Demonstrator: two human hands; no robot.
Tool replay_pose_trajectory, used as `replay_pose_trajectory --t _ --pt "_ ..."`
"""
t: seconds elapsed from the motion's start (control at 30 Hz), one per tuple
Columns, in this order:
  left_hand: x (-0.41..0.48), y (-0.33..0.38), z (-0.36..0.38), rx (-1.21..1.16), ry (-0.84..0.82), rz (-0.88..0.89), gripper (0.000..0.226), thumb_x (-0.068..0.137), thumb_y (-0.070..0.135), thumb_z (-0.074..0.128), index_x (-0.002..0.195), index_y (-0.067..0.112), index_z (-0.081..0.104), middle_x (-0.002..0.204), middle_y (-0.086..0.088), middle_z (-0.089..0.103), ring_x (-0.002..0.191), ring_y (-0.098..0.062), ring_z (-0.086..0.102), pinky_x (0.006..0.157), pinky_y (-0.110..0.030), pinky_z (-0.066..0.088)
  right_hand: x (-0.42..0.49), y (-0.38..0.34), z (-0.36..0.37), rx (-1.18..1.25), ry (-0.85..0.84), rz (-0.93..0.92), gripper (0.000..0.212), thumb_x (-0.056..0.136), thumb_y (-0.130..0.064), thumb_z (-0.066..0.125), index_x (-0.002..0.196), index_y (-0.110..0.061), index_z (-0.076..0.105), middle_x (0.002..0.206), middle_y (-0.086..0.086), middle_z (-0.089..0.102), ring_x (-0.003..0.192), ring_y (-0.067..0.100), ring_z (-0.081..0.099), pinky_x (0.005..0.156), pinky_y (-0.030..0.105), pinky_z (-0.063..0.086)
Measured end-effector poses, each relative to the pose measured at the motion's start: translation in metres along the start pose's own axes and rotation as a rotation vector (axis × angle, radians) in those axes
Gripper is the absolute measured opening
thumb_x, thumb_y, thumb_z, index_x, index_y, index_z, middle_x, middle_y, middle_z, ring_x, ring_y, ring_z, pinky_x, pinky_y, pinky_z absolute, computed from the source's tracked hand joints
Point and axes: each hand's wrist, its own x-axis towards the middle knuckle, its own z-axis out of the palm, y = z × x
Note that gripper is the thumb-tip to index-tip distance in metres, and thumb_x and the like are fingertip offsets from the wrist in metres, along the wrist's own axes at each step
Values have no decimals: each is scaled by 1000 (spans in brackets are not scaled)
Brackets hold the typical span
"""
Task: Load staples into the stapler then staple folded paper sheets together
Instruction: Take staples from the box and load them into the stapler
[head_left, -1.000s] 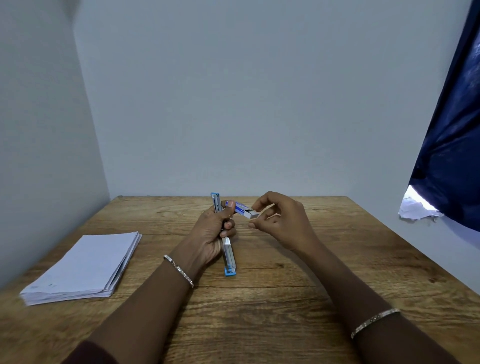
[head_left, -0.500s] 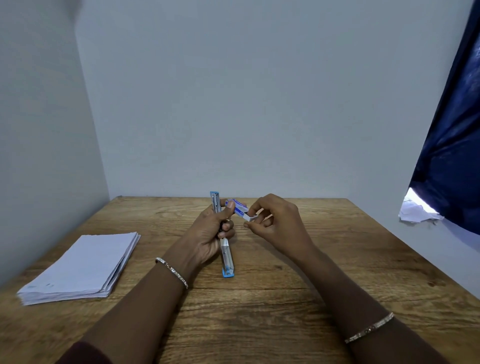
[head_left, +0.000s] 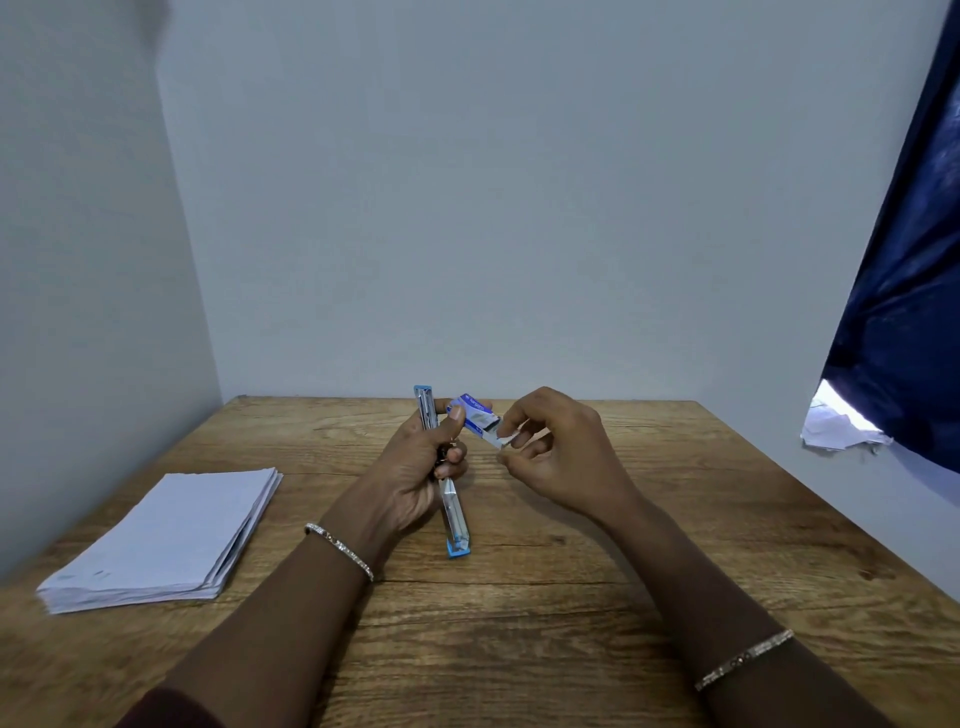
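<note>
My left hand (head_left: 415, 470) grips a blue and silver stapler (head_left: 456, 519) swung fully open, one arm pointing up, the other down toward me. The same hand's thumb presses a small blue and white staple box (head_left: 474, 414) against the fingers. My right hand (head_left: 558, 452) pinches the box's white open end with thumb and forefinger. A stack of folded white paper sheets (head_left: 166, 540) lies on the wooden table (head_left: 571, 597) at the left, away from both hands.
Grey walls close the table at the back and left. A dark blue curtain (head_left: 904, 312) hangs at the right, with crumpled white paper (head_left: 836, 431) below its edge, past the table's right side.
The right hand's fingers have shifted along the staple box's end and the box tilts a little more. The left hand and stapler stay nearly still.
</note>
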Motion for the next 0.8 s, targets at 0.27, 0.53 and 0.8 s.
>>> replay_pose_trajectory --t 0.27,0.53,0.8 --pt "-1 0 1 109 -43 34 7 98 7 59 97 12 53 89 -9 78 40 -9 44 32 -17 31 5 0 -7 186 61 299 4 83 -14 73 81 -17 75 84 -11 75 68 11 74 71 43 64" --pt "0 -4 0 240 -42 117 11 97 11 62 100 13 52 75 -9 67 36 -10 46 32 -17 31 4 -2 -4 45 -23 331 6 82 -12 77 81 -17 79 70 -13 73 63 12 74 67 29 61" --pt "-1 -12 4 299 -66 138 10 98 11 62 98 14 53 69 -9 70 33 -11 47 33 -17 31 4 0 0 -92 -30 343 8 74 -23 87 79 -18 84 71 -5 77 61 8 69 66 25 50"
